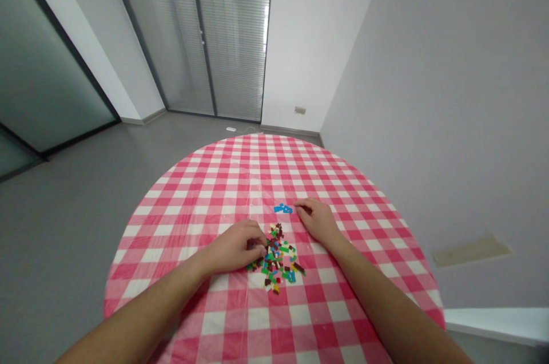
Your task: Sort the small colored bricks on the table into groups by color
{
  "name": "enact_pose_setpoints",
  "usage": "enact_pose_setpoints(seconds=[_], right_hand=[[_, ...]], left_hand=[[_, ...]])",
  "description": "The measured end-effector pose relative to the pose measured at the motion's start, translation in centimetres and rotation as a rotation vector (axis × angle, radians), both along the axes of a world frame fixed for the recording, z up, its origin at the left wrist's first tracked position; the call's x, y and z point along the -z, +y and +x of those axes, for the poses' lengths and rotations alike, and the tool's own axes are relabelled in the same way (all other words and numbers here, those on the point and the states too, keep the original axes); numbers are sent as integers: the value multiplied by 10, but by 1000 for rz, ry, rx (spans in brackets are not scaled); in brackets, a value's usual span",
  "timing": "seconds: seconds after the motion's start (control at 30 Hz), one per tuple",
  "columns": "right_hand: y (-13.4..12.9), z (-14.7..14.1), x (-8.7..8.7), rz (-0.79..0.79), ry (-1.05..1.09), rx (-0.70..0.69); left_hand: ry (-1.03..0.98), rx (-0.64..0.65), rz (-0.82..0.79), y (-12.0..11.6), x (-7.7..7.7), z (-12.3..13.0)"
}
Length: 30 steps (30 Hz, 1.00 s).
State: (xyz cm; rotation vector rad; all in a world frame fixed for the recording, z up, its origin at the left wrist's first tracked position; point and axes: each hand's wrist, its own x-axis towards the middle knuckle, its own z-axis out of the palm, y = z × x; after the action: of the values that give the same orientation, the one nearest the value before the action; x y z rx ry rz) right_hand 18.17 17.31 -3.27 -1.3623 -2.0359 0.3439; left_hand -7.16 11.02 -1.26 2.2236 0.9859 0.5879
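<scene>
Grey floor (64, 226) and a glass panel (51, 66) at far left, then a round table under a pink-and-white checked cloth (171, 221), its edge curving across the view. Over the cloth, the left forearm (141, 301) reaching in from the lower left to the left hand (234, 246), knuckles up, fingers curled narrow and pressed down at the left edge of a loose pile of small plastic bricks (277, 258), touching it. Whether a brick sits between the fingertips, impossible to tell, the fingers hiding them. The pile: green, red-brown, yellow, blue and black pieces, a little longer front to back than across, straight ahead between the hands and much nearer the left hand. Beyond its far end, a small blue cluster of bricks (283, 209), just beside the fingertips of the right hand (315, 221), lying flat with fingers loosely apart, nothing visibly held, well off the pile. Right forearm (386, 307) running off to the lower right, and a pale wall (429, 95) beyond.
</scene>
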Motion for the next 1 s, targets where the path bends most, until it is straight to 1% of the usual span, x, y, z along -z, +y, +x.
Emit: enact_pose_setpoints(seconds=[0.13, 0.43, 0.7, 0.9, 1.0], right_hand=[[-1, -1, 1, 30, 14, 7], [-2, -3, -1, 3, 4, 19], [-1, -3, 5, -30, 50, 69], [2, -1, 10, -43, 23, 89], [2, -1, 10, -70, 17, 95]], left_hand=[[-2, 1, -3, 0, -1, 1], [11, -2, -2, 1, -2, 0], [8, 21, -1, 0, -3, 1], [2, 9, -10, 0, -4, 2], [6, 10, -10, 1, -4, 2]])
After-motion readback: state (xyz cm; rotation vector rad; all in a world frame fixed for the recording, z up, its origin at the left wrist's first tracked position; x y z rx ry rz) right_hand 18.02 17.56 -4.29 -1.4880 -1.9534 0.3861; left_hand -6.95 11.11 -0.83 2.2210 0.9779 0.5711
